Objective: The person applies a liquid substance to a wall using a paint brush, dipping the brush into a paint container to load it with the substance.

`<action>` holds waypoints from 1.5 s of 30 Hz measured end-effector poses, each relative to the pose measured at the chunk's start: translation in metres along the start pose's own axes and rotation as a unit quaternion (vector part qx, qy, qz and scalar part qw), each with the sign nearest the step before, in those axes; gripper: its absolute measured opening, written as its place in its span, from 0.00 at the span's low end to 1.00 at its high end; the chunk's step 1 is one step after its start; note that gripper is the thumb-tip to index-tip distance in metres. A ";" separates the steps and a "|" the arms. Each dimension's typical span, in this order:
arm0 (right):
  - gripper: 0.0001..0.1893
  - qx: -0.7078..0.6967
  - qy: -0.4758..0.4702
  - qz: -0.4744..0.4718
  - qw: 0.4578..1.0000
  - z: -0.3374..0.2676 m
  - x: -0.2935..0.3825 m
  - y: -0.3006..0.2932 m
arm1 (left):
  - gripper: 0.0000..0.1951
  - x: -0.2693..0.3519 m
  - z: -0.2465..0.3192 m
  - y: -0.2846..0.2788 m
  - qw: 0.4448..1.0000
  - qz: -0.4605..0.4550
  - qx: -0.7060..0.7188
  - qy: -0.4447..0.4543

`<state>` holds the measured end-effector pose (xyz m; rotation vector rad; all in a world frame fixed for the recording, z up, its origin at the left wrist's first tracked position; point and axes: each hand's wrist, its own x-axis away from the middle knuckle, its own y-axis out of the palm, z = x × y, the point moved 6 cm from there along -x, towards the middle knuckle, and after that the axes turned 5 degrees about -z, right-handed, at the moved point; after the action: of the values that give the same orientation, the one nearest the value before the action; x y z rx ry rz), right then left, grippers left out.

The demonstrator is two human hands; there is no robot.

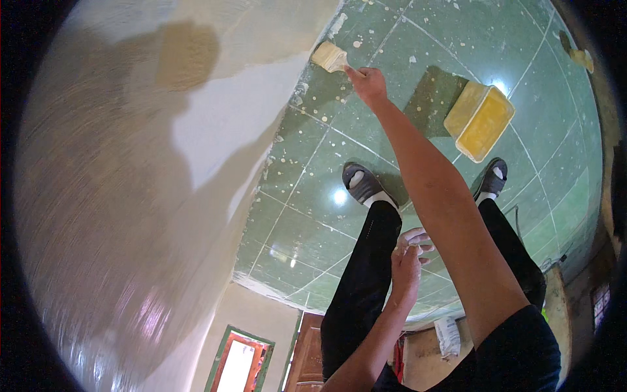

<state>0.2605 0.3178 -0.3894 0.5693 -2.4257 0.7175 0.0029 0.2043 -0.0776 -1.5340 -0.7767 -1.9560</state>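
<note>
My right hand (368,87) grips the handle of a wide flat paintbrush (329,56) whose bristles are coated in cream paint. The brush is at the foot of the wall (235,122), by the floor edge; whether its bristles touch the wall I cannot tell. Fresh-looking, streaked paint covers much of the wall, and a paler patch lies beside it. My left hand (410,262) hovers near my knee, fingers loosely bent and apart, whitish marks on them, nothing seen in it. On the floor to the right stands a yellow rectangular tub (485,125), its inside smeared yellow.
Green floor tiles (338,147) carry paint drops along the wall. My feet in dark slides (360,181) stand near the tub. Behind me are a wooden door (308,353), a green-framed opening (240,362) and a white sack (447,337). A cable (518,223) runs by my right leg.
</note>
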 end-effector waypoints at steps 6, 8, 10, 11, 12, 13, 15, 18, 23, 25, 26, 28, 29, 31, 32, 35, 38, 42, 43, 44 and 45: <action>0.24 -0.013 -0.051 -0.003 0.999 -0.100 0.042 -0.012 | 0.23 -0.001 -0.005 -0.003 1.000 -0.007 -0.015 -0.020; 0.24 -0.058 -0.080 0.003 0.995 -0.122 0.075 -0.031 | 0.25 0.001 -0.013 0.003 0.999 -0.023 -0.019 -0.034; 0.23 -0.130 -0.132 0.020 0.982 -0.158 0.110 -0.058 | 0.18 0.000 -0.025 0.005 0.998 0.016 0.003 -0.055; 0.23 -0.152 -0.148 0.028 0.977 -0.180 0.132 -0.071 | 0.18 0.000 -0.036 0.005 0.998 0.010 0.003 -0.057; 0.23 -0.169 -0.128 0.012 0.977 -0.199 0.149 -0.083 | 0.18 -0.005 -0.041 0.003 1.000 -0.014 -0.021 -0.004; 0.23 -0.185 -0.109 -0.004 0.977 -0.218 0.164 -0.096 | 0.18 -0.008 -0.048 0.002 0.997 -0.038 -0.044 0.051; 0.21 -0.232 -0.106 -0.023 0.967 -0.263 0.192 -0.119 | 0.22 -0.012 -0.081 -0.013 0.995 -0.079 0.011 0.065; 0.19 -0.254 -0.129 -0.018 0.958 -0.296 0.218 -0.157 | 0.28 -0.011 -0.093 0.006 0.985 -0.126 0.072 0.089; 0.15 -0.269 -0.165 -0.046 0.948 -0.330 0.255 -0.185 | 0.26 -0.007 -0.084 0.008 0.989 -0.140 -0.035 0.027; 0.13 -0.278 -0.158 -0.058 0.946 -0.331 0.264 -0.193 | 0.23 0.001 -0.068 0.017 0.974 -0.113 -0.191 0.041; 0.13 -0.279 -0.161 -0.059 0.945 -0.329 0.267 -0.194 | 0.23 -0.004 -0.076 0.011 0.974 -0.112 -0.191 0.044; 0.14 -0.345 -0.164 -0.056 0.923 -0.319 0.268 -0.186 | 0.25 -0.015 -0.107 -0.016 0.990 -0.116 -0.075 0.000; 0.14 -0.343 -0.166 -0.054 0.923 -0.311 0.259 -0.182 | 0.25 -0.014 -0.117 -0.014 0.990 -0.119 -0.075 0.001; 0.17 -0.341 -0.167 -0.063 0.923 -0.298 0.231 -0.161 | 0.22 -0.010 -0.124 -0.016 0.983 -0.118 0.128 0.059; 0.19 -0.340 -0.175 -0.066 0.922 -0.296 0.210 -0.143 | 0.20 -0.023 -0.113 -0.022 0.989 -0.082 0.092 0.083; 0.21 -0.315 -0.112 -0.067 0.940 -0.229 0.139 -0.109 | 0.19 -0.022 -0.084 0.002 0.989 -0.043 -0.092 0.103; 0.23 -0.270 -0.100 -0.034 0.957 -0.171 0.094 -0.102 | 0.18 -0.004 -0.055 0.029 0.997 -0.030 -0.072 0.018; 0.26 -0.124 -0.060 -0.025 0.990 -0.162 0.095 -0.103 | 0.17 -0.001 -0.046 0.019 0.989 -0.039 -0.144 -0.017; 0.26 -0.039 -0.046 -0.014 0.998 -0.163 0.095 -0.110 | 0.18 -0.001 -0.041 0.021 0.987 -0.019 -0.162 0.011; 0.26 -0.034 -0.048 -0.009 0.998 -0.168 0.096 -0.119 | 0.18 -0.001 -0.040 0.026 0.987 -0.026 -0.160 0.013; 0.25 -0.032 -0.102 0.023 0.994 -0.183 0.100 -0.133 | 0.18 0.000 -0.043 0.031 0.989 -0.029 -0.146 -0.005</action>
<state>0.3226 0.3012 -0.1504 0.5871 -2.6485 0.6234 -0.0035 0.1518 -0.0818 -1.7058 -0.5613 -2.1821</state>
